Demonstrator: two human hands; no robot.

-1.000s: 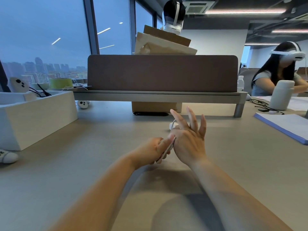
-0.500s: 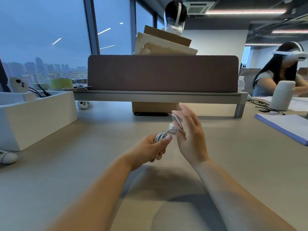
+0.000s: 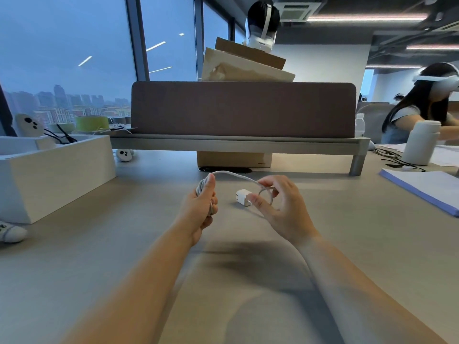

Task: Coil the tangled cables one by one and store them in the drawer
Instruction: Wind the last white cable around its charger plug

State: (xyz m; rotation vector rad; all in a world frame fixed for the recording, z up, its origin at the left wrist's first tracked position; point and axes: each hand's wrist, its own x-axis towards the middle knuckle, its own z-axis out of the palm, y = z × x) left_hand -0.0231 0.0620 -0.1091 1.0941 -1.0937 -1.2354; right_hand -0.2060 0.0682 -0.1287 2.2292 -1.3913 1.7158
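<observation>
While L hand (image 3: 201, 207) grips the cable (image 3: 231, 173) coil, R hand (image 3: 285, 207) fingers pinch its free length nr the plug (image 3: 243, 197).

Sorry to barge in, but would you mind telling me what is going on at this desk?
A person is coiling a white cable over the desk. The left hand grips the wound loops, while the right hand pinches the free length, which arcs between the two hands. A small white charger block lies on the desk between them. The coil is not yet stored; a white open box stands at the left.
</observation>
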